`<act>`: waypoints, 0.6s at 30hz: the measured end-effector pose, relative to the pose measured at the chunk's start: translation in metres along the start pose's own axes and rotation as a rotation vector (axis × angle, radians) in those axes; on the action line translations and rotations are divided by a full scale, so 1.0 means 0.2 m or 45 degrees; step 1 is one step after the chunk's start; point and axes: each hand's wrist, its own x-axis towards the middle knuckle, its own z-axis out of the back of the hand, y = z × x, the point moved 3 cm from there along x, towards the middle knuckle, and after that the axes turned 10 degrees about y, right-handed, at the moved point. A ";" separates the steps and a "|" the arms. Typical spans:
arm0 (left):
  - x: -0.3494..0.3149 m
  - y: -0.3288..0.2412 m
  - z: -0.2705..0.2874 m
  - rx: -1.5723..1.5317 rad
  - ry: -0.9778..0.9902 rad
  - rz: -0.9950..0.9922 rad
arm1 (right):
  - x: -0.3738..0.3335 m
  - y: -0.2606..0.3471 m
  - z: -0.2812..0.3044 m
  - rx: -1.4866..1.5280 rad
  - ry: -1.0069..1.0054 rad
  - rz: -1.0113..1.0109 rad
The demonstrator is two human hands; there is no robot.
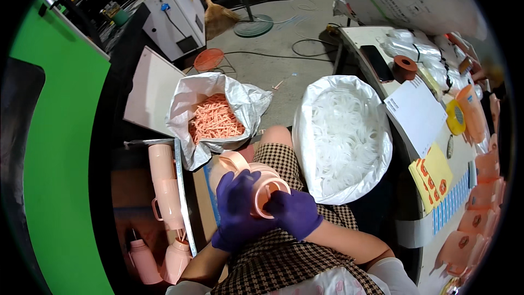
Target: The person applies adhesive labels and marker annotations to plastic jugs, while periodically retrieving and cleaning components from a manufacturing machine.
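Observation:
A pale pink jug (264,171) with a loop handle lies tilted over my lap, its round mouth toward me. My left hand (236,207), in a purple glove, is closed around the jug's side. At the right edge of the mouth is my right hand (297,214), also gloved in purple. Its fingers curl in at the opening, and their tips are hidden. Inside the mouth a small pink stick-like part shows. Beyond the jug stands a white sack of short pink sticks (217,120). To its right is a white sack of clear plastic rings (344,131).
On my left, a bin (184,196) holds several pink jugs (169,202). The right-hand table carries a phone (376,63), a brown tape roll (404,68), a paper sheet (417,114), yellow cards (431,177) and several pink parts (461,248). A cable (273,54) crosses the floor.

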 end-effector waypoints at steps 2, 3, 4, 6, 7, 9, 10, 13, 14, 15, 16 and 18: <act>0.01 -0.01 -0.05 0.402 0.102 -0.104 | -0.02 -0.03 -0.05 0.000 0.187 -0.125; 0.01 -0.02 -0.05 0.460 0.067 -0.131 | -0.02 -0.05 -0.07 0.014 0.379 -0.228; 0.04 0.00 -0.04 0.453 0.061 -0.142 | 0.01 -0.07 -0.06 0.003 0.373 -0.234; 0.09 0.11 -0.03 0.231 0.237 0.072 | 0.10 -0.08 0.01 0.287 0.282 -0.135; 0.15 0.12 0.00 0.350 0.075 -0.096 | 0.15 -0.06 0.10 0.348 0.056 -0.059; 0.22 0.34 0.02 0.223 -0.007 0.015 | 0.23 -0.10 0.19 0.337 -0.056 0.045; 0.29 0.41 0.07 -0.135 -0.189 0.169 | 0.25 -0.11 0.23 0.337 -0.165 0.156; 0.38 0.70 0.40 -0.157 -0.516 0.183 | 0.12 -0.39 0.37 -0.154 -0.273 -0.105; 0.39 0.67 0.56 -0.004 -0.640 0.059 | 0.05 -0.55 0.40 -0.381 -0.306 -0.182; 0.39 0.64 0.68 0.077 -0.724 0.066 | 0.02 -0.68 0.45 -0.416 -0.368 -0.406; 0.40 0.59 0.73 0.212 -0.783 0.113 | -0.04 -0.82 0.52 -0.461 -0.431 -0.642; 0.40 0.54 0.76 0.138 -0.856 0.007 | -0.12 -1.11 0.54 -0.580 -0.285 -0.928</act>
